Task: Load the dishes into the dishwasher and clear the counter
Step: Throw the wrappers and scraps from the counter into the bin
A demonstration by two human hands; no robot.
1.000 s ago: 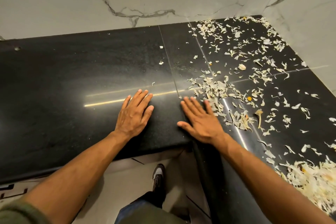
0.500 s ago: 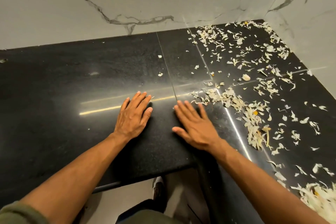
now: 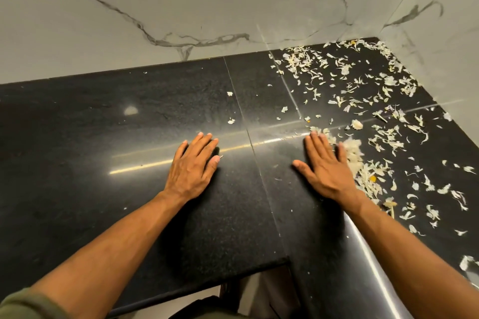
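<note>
Both my hands lie flat, fingers straight, on the black granite counter (image 3: 129, 189). My left hand (image 3: 191, 166) rests palm down near the middle. My right hand (image 3: 324, 166) presses flat further right, its outer edge against a heaped ridge of pale peel scraps (image 3: 360, 163). More scraps (image 3: 363, 85) lie scattered over the right part of the counter up to the corner. No dishes or dishwasher are in view.
White marble walls (image 3: 181, 8) close off the counter at the back and right, forming a corner. The counter's front edge (image 3: 207, 290) runs below my forearms, with an inner corner between them. A few stray scraps (image 3: 230, 120) lie near the slab joint.
My right hand has slid right across the counter, pushing scraps into a thicker ridge beside it. The gap between my hands has widened. My left hand has stayed put.
</note>
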